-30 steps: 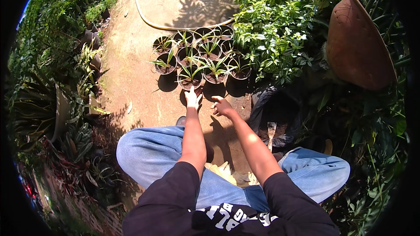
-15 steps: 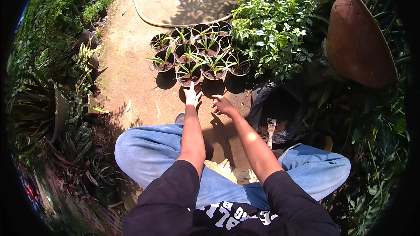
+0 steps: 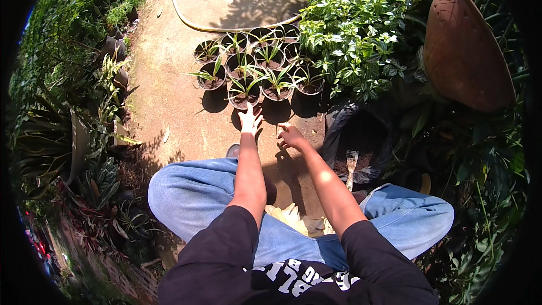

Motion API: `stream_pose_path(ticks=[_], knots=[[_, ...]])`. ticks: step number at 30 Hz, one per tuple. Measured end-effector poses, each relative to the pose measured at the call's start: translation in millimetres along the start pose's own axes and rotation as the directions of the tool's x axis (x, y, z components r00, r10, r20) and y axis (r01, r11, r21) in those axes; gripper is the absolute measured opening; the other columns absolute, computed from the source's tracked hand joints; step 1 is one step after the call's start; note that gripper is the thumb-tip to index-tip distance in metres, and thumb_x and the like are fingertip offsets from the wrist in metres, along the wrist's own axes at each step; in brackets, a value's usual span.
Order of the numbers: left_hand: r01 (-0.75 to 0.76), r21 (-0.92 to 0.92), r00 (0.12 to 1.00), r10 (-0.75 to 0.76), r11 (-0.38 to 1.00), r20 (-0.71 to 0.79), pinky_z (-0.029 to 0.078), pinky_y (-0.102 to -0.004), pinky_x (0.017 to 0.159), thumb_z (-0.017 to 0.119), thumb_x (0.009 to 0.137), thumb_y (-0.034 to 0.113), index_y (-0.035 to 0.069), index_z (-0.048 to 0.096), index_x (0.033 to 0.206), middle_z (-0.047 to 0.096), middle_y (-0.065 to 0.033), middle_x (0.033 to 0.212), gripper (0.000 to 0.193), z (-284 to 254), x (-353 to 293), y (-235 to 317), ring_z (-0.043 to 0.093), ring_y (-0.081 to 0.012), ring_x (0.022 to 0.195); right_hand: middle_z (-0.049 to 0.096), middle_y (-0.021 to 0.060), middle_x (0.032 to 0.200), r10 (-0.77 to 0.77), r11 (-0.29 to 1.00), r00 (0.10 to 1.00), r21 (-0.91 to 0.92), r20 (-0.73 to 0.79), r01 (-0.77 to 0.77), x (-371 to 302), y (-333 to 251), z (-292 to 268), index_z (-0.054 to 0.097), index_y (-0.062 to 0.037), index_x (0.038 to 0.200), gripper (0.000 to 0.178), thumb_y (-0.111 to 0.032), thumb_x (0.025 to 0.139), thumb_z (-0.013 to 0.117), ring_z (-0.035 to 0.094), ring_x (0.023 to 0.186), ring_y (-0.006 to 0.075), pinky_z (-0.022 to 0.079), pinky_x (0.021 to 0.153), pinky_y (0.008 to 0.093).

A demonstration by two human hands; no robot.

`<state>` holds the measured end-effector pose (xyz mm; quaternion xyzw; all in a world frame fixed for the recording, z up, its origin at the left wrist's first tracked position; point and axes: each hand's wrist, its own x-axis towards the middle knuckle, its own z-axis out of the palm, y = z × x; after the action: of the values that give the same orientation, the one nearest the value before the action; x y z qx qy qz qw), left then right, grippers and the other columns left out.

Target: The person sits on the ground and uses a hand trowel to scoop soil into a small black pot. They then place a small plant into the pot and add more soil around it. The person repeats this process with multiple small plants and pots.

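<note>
Several round dark pots stand close together in rows on the ground, each with soil and a small plant of long striped leaves. My left hand [image 3: 249, 120] is at the near side of the front-left pot [image 3: 244, 99], its fingers spread and its fingertips at the pot wall. Whether it presses on the pot I cannot tell. To its right, my right hand [image 3: 291, 136] hangs apart from the pots with loosely bent fingers and nothing visible in it. It is nearest the front-middle pot [image 3: 276, 91].
A dark plastic bag of soil [image 3: 367, 141] stands at the right, with a flat trowel [image 3: 352, 165] in it. A pale hose [image 3: 195, 25] curves behind the pots. Leafy bushes [image 3: 353, 34] and a large brown clay pot [image 3: 466, 51] flank the right; plants line the left.
Both hands stay almost where they were. The fingers of my left hand have spread a little beside the front-left pot. The pots look unmoved.
</note>
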<state>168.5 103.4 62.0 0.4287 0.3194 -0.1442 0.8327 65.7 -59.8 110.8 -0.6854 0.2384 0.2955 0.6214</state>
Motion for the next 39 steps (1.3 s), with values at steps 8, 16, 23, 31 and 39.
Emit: stream_pose_path(ticks=[8, 16, 23, 31, 39], knots=[[-0.031, -0.021, 0.999, 0.031, 0.999, 0.022, 0.051, -0.0518, 0.093, 0.064, 0.095, 0.033, 0.021, -0.007, 0.153, 0.054, -0.0132, 0.133, 0.092, -9.8, -0.1, 2.4, 0.065, -0.0318, 0.106, 0.067, 0.0142, 0.097, 0.011, 1.0, 1.0, -0.004, 0.013, -0.011, -14.1, -0.5, 2.5, 0.041, -0.009, 0.145, 0.052, -0.012, 0.094, 0.053, 0.062, 0.061, 0.0176, 0.053, 0.053, 0.0327], [-0.016, -0.054, 0.999, 0.017, 0.998, 0.029, 0.052, -0.0528, 0.092, 0.066, 0.094, 0.026, 0.023, -0.024, 0.15, 0.047, -0.0145, 0.14, 0.106, -7.5, 1.9, -0.2, 0.065, -0.0331, 0.106, 0.068, 0.0129, 0.1, 0.04, 0.998, 0.999, -0.05, 0.012, -0.04, -1.7, 15.1, 2.4, 0.041, -0.0096, 0.145, 0.053, -0.015, 0.094, 0.055, 0.064, 0.064, 0.0176, 0.055, 0.055, 0.0321], [-0.018, -0.064, 0.998, 0.022, 0.998, 0.054, 0.053, -0.0517, 0.091, 0.064, 0.095, 0.018, 0.021, -0.028, 0.149, 0.047, -0.0144, 0.141, 0.106, -18.3, 18.2, -6.5, 0.066, -0.0332, 0.105, 0.069, 0.0123, 0.099, 0.075, 0.996, 0.996, -0.056, 0.039, -0.073, -4.6, 15.9, 5.6, 0.042, -0.0091, 0.144, 0.053, -0.017, 0.094, 0.055, 0.065, 0.066, 0.0177, 0.055, 0.056, 0.0317], [0.015, -0.026, 0.991, -0.011, 1.0, 0.132, 0.053, -0.0502, 0.09, 0.06, 0.097, 0.022, 0.014, -0.011, 0.152, 0.054, -0.0132, 0.135, 0.09, -30.5, 28.6, -4.1, 0.066, -0.0326, 0.104, 0.069, 0.0123, 0.1, 0.071, 0.994, 0.997, -0.09, 0.022, -0.069, -4.9, 20.0, 9.3, 0.044, -0.0087, 0.142, 0.051, -0.018, 0.094, 0.057, 0.064, 0.065, 0.0186, 0.054, 0.055, 0.0323], [-0.016, 0.008, 1.0, 0.017, 1.0, -0.025, 0.054, -0.0497, 0.088, 0.062, 0.096, 0.027, 0.018, -0.024, 0.151, 0.033, -0.0159, 0.152, 0.102, -9.1, 4.3, -5.1, 0.065, -0.0357, 0.106, 0.068, 0.0132, 0.103, 0.088, 0.993, 0.996, -0.077, 0.021, -0.086, -10.7, 24.9, -3.7, 0.042, -0.0094, 0.143, 0.051, -0.02, 0.096, 0.056, 0.065, 0.067, 0.0195, 0.055, 0.058, 0.0343]])
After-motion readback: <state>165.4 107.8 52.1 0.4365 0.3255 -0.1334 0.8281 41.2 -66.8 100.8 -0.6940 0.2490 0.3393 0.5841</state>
